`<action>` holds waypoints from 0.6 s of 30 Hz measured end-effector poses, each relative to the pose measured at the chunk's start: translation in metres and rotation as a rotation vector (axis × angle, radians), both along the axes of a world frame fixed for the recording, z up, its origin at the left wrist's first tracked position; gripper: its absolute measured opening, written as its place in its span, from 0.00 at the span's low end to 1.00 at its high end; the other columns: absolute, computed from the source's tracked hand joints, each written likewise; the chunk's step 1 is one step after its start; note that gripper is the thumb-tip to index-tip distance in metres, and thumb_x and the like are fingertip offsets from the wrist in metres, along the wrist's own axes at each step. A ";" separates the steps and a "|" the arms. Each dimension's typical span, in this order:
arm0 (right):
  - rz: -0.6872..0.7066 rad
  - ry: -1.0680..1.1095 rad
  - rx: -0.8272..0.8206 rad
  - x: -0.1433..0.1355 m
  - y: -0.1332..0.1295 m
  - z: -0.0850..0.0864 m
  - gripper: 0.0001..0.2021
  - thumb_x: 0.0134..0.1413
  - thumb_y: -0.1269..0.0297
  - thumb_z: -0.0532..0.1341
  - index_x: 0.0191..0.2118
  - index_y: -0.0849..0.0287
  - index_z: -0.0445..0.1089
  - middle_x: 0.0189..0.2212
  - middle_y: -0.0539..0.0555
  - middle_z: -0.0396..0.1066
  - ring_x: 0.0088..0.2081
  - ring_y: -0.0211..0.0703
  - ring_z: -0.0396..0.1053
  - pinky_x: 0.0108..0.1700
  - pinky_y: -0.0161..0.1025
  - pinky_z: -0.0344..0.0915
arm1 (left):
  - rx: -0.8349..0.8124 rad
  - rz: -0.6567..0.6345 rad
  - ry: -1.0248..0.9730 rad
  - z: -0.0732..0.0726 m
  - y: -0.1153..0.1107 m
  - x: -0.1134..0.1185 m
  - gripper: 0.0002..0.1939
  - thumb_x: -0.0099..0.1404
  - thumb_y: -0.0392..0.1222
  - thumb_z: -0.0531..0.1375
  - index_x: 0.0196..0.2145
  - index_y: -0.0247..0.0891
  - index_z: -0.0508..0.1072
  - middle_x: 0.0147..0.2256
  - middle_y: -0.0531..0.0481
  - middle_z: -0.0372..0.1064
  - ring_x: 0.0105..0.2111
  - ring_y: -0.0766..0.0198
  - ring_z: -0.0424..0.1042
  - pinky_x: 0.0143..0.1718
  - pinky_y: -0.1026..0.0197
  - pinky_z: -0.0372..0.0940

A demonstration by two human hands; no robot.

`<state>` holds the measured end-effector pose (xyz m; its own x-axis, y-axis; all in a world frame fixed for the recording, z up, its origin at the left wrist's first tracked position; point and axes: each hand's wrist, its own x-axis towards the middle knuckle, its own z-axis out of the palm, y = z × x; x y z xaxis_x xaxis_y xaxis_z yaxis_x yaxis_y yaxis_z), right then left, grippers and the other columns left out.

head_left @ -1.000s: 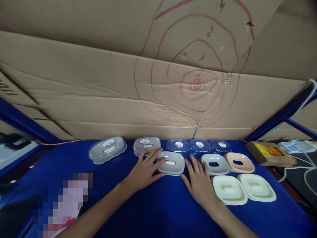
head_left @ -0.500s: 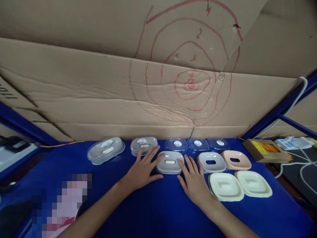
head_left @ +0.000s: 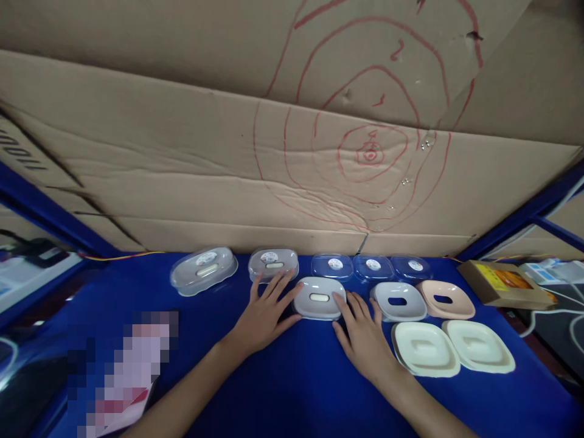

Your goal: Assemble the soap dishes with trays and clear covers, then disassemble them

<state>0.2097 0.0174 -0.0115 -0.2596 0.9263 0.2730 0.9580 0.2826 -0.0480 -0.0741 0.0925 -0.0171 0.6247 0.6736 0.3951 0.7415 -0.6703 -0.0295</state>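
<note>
A grey soap dish with a pale oval piece in its middle lies on the blue tabletop between my hands. My left hand is open with its fingers spread, the forefinger and thumb at the dish's left edge. At the other side, my right hand is also open, a fingertip on the dish's right rim. Just beyond my left fingertips sits a grey soap dish under a clear lid. To the right of my right hand are a grey dish and a peach dish, each with an oval slot.
Two cream trays lie at the front right. Several clear lids line the back by a cardboard wall. Another lidded dish is at left. A brown box and cables are at right. A blurred pink item lies at front left.
The view has turned a little, shifting the scene slightly to the right. My hands stay at the two sides of the grey soap dish, with little other visible change.
</note>
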 end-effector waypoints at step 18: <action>0.079 0.050 -0.055 -0.004 -0.002 0.009 0.27 0.75 0.65 0.54 0.76 0.54 0.57 0.69 0.64 0.68 0.69 0.59 0.63 0.71 0.67 0.50 | 0.017 0.086 -0.026 0.011 0.004 -0.007 0.29 0.82 0.58 0.51 0.72 0.45 0.67 0.70 0.37 0.65 0.69 0.42 0.64 0.75 0.31 0.29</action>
